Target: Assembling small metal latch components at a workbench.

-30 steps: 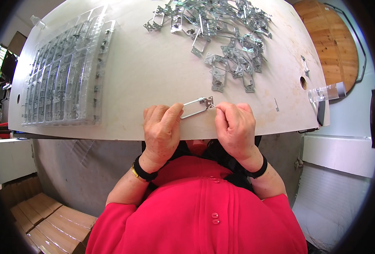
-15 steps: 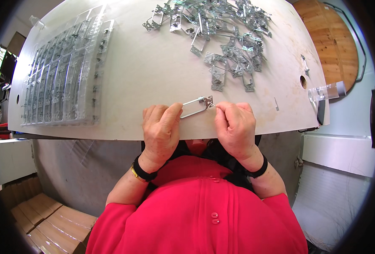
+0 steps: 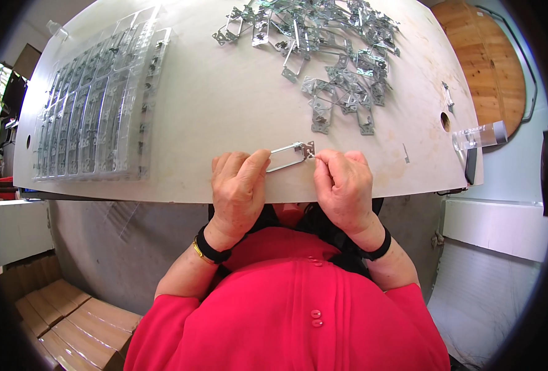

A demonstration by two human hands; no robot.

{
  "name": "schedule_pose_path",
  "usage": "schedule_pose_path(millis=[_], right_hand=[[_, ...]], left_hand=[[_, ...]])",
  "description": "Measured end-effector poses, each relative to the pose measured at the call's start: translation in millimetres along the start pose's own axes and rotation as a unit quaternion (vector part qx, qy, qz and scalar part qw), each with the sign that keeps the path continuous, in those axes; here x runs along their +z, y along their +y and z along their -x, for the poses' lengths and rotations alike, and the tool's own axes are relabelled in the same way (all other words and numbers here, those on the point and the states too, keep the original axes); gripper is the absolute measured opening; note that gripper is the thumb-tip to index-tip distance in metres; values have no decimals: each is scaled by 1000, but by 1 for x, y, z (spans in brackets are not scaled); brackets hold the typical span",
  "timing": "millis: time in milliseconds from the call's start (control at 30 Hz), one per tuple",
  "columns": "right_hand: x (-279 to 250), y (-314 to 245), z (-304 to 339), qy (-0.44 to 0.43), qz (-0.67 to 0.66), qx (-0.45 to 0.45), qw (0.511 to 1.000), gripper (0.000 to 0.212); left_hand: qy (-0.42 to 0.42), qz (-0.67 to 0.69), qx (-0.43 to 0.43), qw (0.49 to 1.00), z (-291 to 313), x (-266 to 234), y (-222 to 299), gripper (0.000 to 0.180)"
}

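Note:
My left hand is closed in a pinch on one end of a long, narrow metal bracket. The bracket has two thin side bars and a plate with holes at its far end, which points right, over the near part of the table. My right hand is closed, thumb against forefinger, on a thin pale stick-like piece. The tip of that piece lies at the bracket's plate; whether it touches cannot be made out. My fingers hide the bracket's left end and most of the thin piece.
Several similar metal brackets lie in a tangled heap at the back of the white table. Stacked clear plastic trays filled with metal parts stand at left. A clear bottle lies at the right edge, near a hole in the tabletop.
The tip of the thin piece has shifted slightly at the bracket's plate. Both hands keep their grip and almost the same place; the whole view has moved a little.

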State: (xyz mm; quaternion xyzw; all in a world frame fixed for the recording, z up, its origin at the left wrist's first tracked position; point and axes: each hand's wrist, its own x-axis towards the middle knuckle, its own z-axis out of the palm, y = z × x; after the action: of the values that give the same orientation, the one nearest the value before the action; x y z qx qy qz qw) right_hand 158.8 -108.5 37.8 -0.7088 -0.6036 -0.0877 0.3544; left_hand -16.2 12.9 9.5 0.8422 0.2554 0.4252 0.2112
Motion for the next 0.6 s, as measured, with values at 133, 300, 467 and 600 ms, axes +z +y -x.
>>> schedule_pose_path(millis=[133,300,467,600], right_hand=[[-3,0,-1,-13,1,22,1000,15],[1,-1,0,-3,-5,12,1000,14],[-2,0,-2,-11,1,20,1000,15],[1,0,-1,7,-4,8,1000,14]], left_hand=[[-1,-2,-1,1000,0,-1,0,19],[1,-3,4,1000,1,1,-1,19],[-4,-3,0,1000,0,0,-1,19],[-5,-4,1,1000,0,0,0,20]])
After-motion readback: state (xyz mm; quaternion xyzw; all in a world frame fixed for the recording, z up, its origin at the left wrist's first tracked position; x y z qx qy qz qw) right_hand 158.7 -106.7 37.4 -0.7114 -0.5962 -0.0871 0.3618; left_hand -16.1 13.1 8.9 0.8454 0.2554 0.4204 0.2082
